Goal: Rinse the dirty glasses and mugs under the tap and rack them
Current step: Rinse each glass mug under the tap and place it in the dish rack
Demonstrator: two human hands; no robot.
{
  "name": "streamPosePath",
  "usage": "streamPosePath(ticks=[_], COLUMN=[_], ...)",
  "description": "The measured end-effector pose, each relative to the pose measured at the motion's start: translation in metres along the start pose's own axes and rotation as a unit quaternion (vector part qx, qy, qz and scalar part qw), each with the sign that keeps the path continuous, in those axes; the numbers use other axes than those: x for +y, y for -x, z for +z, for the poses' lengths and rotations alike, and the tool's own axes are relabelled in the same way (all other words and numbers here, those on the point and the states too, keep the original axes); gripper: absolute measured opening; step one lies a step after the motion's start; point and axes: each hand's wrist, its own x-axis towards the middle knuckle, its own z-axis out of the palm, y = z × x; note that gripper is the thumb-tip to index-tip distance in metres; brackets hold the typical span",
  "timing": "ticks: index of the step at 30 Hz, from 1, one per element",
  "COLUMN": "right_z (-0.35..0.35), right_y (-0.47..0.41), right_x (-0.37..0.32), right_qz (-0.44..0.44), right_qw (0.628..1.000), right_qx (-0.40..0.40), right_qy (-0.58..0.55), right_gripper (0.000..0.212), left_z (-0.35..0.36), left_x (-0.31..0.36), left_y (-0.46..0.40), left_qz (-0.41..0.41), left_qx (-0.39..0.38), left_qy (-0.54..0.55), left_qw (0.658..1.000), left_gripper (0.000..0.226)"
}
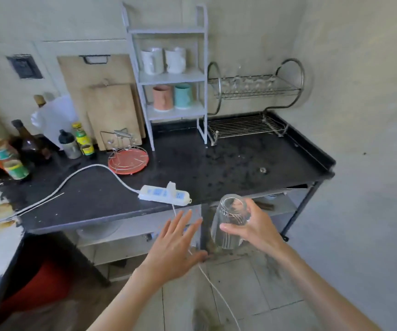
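My right hand (254, 228) grips a clear ribbed glass (228, 225), held upside down in front of the counter's front edge. Beside it, my left hand (176, 244) hovers with fingers spread and holds nothing. At the back right of the black counter (192, 163) stands a two-tier metal dish rack (254, 106) with several clear glasses on its upper tier. A white shelf unit (168, 75) to its left carries two white mugs (164, 60) and a pink mug (162, 97) beside a teal mug (183, 95). No tap is in view.
A white power strip (165, 194) with its cable lies near the counter's front edge. Further left stand a red round tray with a wire holder (128, 158), wooden cutting boards (111, 101), and bottles and jars (49, 144). Open shelves sit below the counter; the floor is tiled.
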Motion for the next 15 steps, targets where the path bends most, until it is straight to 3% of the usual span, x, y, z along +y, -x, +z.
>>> streamPosePath(ticks=[5,9,15], right_z=[-0.067,-0.114,-0.155], right_y=[-0.067,-0.133,-0.219], right_x=[0.025,0.035,0.054], right_qz=[0.027,0.055,0.073], right_qw=[0.998,0.995,0.993], right_qx=[0.056,0.084,0.092], right_qy=[0.012,0.009,-0.006], right_gripper=[0.054,0.069,0.058], left_z=[-0.009,-0.026,-0.031], left_x=[0.016,0.02,0.013], left_y=[-0.118,-0.205,-0.293], left_qz=[0.044,0.049,0.036], left_qx=[0.019,0.016,-0.025], left_qy=[-0.008,0.002,0.0], left_qw=[0.999,0.999,0.999], left_gripper=[0.092,0.081,0.067])
